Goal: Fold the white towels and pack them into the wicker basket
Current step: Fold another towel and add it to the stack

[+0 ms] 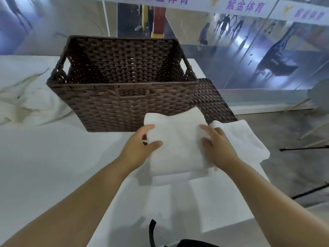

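White tabletop is filling the lower part of the view, and behind it a glass wall is showing a blurred sports hall with purple lettering on a banner along the top. Sitting on the table, toward its far side, is a dark brown wicker basket, rectangular, with a handle opening in each end wall; its woven floor is showing bare. A flat woven panel in the same brown is lying just beside the basket's right end.

Two bare arms are reaching forward from the bottom edge. Both hands are holding one folded white towel in front of the basket's near wall, with its far edge overlapping that wall in the view. The left hand is gripping the towel's left edge, thumb curled on top and fingers wrapping the side. The right hand is resting on the towel's right side, fingers bent over it.

More white towels are lying underneath and to the right, reaching the table's right edge. A crumpled cream cloth is lying left of the basket. A black strap is showing at the bottom edge.
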`<state>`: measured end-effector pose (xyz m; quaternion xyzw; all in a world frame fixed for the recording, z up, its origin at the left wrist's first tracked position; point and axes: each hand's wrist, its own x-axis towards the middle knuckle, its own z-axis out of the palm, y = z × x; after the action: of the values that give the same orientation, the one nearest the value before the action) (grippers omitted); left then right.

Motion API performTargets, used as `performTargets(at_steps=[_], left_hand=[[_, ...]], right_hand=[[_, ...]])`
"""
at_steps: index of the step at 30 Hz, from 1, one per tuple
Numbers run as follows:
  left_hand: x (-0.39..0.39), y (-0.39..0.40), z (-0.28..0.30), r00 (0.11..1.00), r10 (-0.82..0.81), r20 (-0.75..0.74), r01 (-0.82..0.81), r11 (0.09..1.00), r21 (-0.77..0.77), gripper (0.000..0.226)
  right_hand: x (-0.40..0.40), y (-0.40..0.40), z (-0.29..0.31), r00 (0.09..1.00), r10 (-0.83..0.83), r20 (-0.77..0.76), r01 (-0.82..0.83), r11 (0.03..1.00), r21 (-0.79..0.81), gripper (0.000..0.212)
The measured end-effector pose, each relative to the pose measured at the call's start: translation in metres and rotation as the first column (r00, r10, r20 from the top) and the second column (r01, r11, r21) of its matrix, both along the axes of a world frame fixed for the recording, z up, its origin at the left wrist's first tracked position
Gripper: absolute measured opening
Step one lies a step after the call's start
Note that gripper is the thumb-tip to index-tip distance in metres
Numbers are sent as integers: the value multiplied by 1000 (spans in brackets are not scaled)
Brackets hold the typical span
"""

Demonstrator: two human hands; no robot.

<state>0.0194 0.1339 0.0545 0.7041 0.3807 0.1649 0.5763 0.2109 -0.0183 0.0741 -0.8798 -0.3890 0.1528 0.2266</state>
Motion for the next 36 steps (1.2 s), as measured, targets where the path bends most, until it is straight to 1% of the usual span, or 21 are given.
performTargets(at_steps=[3,5,6,8,10,13,15,16,18,20,22,26,32,34,36], left_hand=[[8,-7,-25,986,-22,-166,24,1000,14,54],[6,-9,-36,954,-70,-291,94,993,70,52],[4,-10,-40,937,-99,-334,138,986,97,52],[2,-9,-41,910,-139,-391,199,973,118,52],[3,-6,-38,891,-157,-427,233,963,133,52],[1,5,-24,877,-162,-452,269,945,185,49],[-5,14,-13,869,-147,-473,294,921,254,42],[-10,18,-9,861,-142,-489,312,905,288,39],[-24,26,0,827,-132,-546,361,870,337,33],[-42,35,7,785,-113,-609,401,843,359,32],[-63,44,11,751,-87,-654,418,829,371,33],[-119,68,5,709,-20,-705,407,828,387,32],[-224,122,-23,620,19,-784,372,873,315,33],[-259,143,-31,578,1,-816,375,888,267,32],[-294,168,-39,556,-6,-831,368,899,240,32]], right_hand=[[13,3,-17,999,53,9,-50,977,-206,46],[15,5,-28,996,88,0,-83,936,-343,46],[15,6,-33,995,95,-17,-94,922,-376,46],[16,8,-37,994,104,-38,-111,909,-403,46],[20,10,-35,992,127,-15,-121,895,-429,45],[23,14,-19,975,194,105,-123,875,-469,44],[22,17,-4,937,274,216,-137,859,-494,43],[19,20,3,920,302,248,-147,856,-496,43],[10,28,19,901,345,262,-187,855,-483,44],[-4,39,33,878,415,237,-266,836,-480,45],[-22,53,42,845,500,193,-356,792,-496,47],[-69,93,41,786,610,98,-482,705,-520,49],[-156,171,13,692,722,0,-598,573,-561,50],[-186,199,2,675,737,-40,-613,530,-586,50],[-215,230,-10,663,744,-77,-624,493,-606,51]])
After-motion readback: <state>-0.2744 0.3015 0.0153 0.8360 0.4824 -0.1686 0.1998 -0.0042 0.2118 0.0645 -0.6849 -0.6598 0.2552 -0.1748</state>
